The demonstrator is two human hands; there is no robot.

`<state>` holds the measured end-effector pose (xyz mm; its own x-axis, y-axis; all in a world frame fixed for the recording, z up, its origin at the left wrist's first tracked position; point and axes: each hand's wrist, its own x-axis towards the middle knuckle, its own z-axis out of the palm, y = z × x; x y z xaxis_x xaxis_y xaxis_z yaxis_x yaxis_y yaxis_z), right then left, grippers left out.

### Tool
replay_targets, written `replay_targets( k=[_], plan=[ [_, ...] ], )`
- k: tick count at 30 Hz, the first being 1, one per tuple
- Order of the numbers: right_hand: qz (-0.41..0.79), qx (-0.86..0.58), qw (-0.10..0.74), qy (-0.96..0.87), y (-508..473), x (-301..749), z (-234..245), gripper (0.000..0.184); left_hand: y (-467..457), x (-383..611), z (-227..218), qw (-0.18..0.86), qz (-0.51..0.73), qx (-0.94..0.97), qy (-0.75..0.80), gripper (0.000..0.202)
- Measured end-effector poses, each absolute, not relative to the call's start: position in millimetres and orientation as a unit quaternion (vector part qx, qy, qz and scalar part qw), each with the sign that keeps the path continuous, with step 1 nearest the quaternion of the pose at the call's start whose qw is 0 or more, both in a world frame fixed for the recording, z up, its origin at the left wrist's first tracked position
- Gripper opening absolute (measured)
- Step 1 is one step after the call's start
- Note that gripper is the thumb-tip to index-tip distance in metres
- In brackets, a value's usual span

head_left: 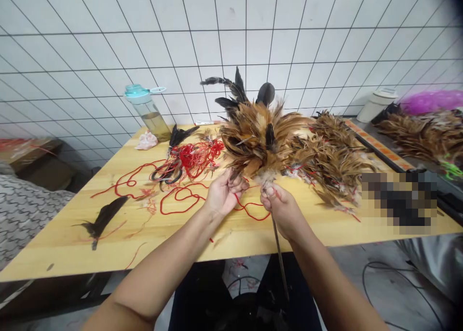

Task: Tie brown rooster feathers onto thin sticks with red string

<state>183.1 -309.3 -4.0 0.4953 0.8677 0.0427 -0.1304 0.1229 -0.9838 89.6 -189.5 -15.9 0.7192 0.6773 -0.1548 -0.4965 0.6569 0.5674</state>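
Note:
My right hand [279, 206] is closed around the base of a feather duster [258, 143], where the pale quill ends meet its thin stick [280, 258]. The brown feathers fan upward, with several dark ones at the top. The stick slants down past the table's front edge. My left hand [224, 192] is just to the left of the duster's base, its fingers curled round a red string [253, 216]. The string loops across the tabletop beneath both hands.
Bundled brown feathers [325, 157] lie to the right. On the left are a red string tangle [195, 157], scissors [166, 174], a dark feather [106, 218] and a water bottle [154, 116]. A marker [204, 123] lies by the tiled wall [231, 46].

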Motion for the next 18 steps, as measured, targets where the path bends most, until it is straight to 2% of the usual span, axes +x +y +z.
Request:
replay_targets(
  k=[4, 8, 14, 18],
  plan=[
    [0.323, -0.586, 0.646, -0.368, -312.3, 189.1, -16.2, 0.042, -193.2, 95.4, -21.1, 0.886, 0.336, 0.244, 0.205, 0.032],
    [0.223, -0.672, 0.596, -0.379, -308.9, 199.7, -25.9, 0.029, -206.0, 106.2, -27.3, 0.852, 0.306, 0.383, 0.183, 0.022],
    [0.107, -0.814, 0.385, -0.423, -305.9, 204.9, -9.3, 0.02, -209.4, 107.5, -22.0, 0.638, 0.275, 0.696, 0.181, 0.025],
    [0.084, -0.866, 0.28, -0.407, -301.1, 197.2, -5.0, 0.021, -199.9, 102.4, -23.1, 0.558, 0.25, 0.758, 0.229, 0.029]
  ],
)
